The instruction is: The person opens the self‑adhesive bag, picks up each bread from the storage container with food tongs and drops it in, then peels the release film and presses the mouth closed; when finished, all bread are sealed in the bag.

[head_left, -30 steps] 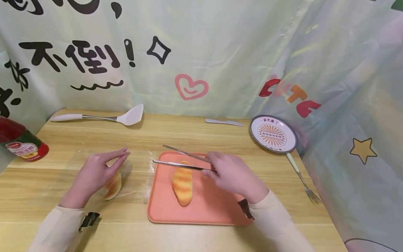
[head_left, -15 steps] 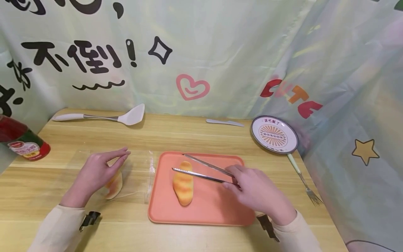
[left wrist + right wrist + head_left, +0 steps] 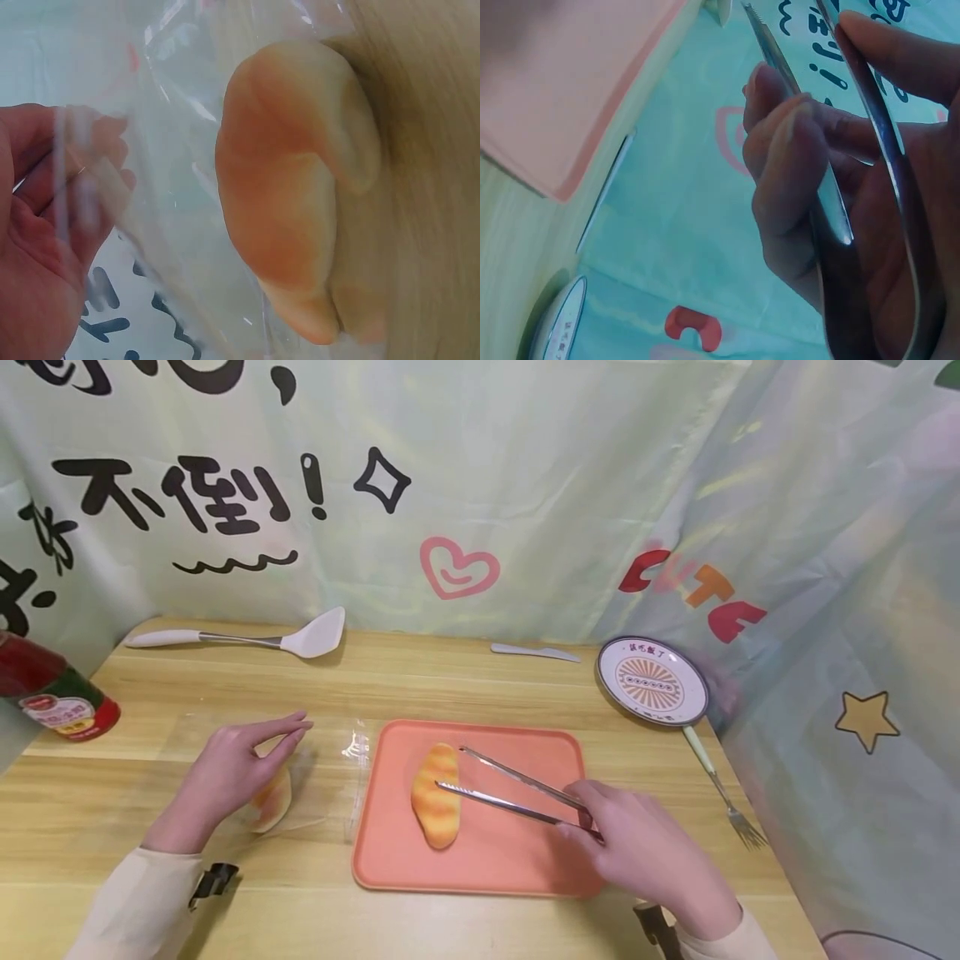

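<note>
My left hand (image 3: pixel 228 772) pinches the film of a clear zip bag (image 3: pixel 357 747), fingertips and thumb close together. Inside that bag lies a croissant (image 3: pixel 274 202), curved and golden brown; in the head view the hand covers much of it. Metal tongs (image 3: pixel 510 806) are held in my right hand (image 3: pixel 648 852), their arms spread with nothing between the tips. One tip overlaps the long striped yellow-orange bread (image 3: pixel 435 818) in the head view, while the other is just right of it. That bread lies on the left part of a coral tray (image 3: pixel 525 872).
A white spatula (image 3: pixel 315 635) and a small knife (image 3: pixel 534 652) lie along the back edge. At the right are a printed plate (image 3: pixel 651 681) and a fork (image 3: pixel 723 793). A red sauce bottle (image 3: pixel 63 697) leans in from the left. Curtains stand behind and at the right.
My right hand has drawn the tongs to the right and toward the front, from the tray's far left edge to beside the striped bread. The left hand has stayed in place.
</note>
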The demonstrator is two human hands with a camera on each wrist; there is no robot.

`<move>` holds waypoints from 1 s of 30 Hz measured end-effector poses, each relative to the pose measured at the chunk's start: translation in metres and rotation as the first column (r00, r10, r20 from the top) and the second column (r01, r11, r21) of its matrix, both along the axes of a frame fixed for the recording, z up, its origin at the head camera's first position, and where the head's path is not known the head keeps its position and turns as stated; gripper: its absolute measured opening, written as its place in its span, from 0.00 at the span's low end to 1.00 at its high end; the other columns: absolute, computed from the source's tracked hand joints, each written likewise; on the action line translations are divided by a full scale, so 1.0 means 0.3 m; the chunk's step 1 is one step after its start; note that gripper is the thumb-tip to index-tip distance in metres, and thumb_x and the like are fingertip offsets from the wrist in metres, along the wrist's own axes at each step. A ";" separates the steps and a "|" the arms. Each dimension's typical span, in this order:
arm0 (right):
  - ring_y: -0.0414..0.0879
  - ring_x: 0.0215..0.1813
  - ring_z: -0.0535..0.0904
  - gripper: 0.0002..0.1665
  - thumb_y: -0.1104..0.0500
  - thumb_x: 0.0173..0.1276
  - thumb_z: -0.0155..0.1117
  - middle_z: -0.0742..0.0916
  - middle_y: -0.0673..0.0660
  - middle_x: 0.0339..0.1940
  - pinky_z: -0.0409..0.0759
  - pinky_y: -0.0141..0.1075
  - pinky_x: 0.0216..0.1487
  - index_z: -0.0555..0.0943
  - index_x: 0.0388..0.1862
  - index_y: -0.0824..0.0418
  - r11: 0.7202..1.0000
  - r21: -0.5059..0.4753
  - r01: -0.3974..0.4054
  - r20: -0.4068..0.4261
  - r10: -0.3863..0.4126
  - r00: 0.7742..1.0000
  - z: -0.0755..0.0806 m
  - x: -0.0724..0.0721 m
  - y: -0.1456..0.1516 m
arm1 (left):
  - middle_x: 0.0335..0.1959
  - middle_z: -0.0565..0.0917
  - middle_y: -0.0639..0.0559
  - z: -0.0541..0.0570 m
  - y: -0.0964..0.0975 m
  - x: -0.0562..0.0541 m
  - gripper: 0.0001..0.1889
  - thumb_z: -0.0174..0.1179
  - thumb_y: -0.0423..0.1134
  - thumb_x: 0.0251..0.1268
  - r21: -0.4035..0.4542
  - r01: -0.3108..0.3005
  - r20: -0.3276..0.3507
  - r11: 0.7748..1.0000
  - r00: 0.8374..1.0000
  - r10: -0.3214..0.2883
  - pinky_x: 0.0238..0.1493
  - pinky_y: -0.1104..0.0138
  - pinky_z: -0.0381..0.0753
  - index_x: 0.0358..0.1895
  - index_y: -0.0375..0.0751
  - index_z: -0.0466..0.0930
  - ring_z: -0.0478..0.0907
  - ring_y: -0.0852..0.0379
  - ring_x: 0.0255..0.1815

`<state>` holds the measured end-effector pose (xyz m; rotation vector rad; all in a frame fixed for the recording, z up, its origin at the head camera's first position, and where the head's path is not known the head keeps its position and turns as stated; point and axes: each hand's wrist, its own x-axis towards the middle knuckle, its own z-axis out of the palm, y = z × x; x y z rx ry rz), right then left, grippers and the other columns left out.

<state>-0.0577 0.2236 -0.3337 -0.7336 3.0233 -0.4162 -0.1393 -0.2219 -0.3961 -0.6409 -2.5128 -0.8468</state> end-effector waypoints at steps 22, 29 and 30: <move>0.34 0.21 0.64 0.13 0.47 0.67 0.68 0.67 0.38 0.20 0.64 0.31 0.24 0.74 0.38 0.50 0.999 0.010 0.047 0.136 -0.048 0.989 -0.066 0.111 -0.009 | 0.50 0.85 0.40 -0.003 -0.007 0.000 0.11 0.67 0.29 0.61 -0.015 -0.003 0.036 1.000 0.999 0.004 0.16 0.69 0.62 0.47 0.36 0.87 0.47 0.76 0.07; 0.34 0.20 0.62 0.12 0.50 0.65 0.69 0.66 0.39 0.19 0.63 0.30 0.23 0.73 0.33 0.49 0.999 0.015 0.038 0.084 -0.039 0.996 -0.070 0.111 -0.026 | 0.50 0.85 0.39 -0.001 -0.009 0.000 0.11 0.67 0.29 0.61 -0.022 -0.007 0.032 1.000 0.999 0.007 0.17 0.69 0.63 0.47 0.36 0.87 0.48 0.76 0.07; 0.34 0.20 0.62 0.13 0.50 0.65 0.69 0.66 0.38 0.18 0.63 0.30 0.22 0.72 0.32 0.48 0.999 0.015 0.034 0.075 -0.035 0.997 -0.072 0.110 -0.027 | 0.50 0.85 0.39 -0.001 -0.009 0.001 0.11 0.67 0.29 0.61 -0.023 -0.008 0.034 1.000 0.999 0.008 0.17 0.69 0.63 0.47 0.36 0.87 0.48 0.76 0.07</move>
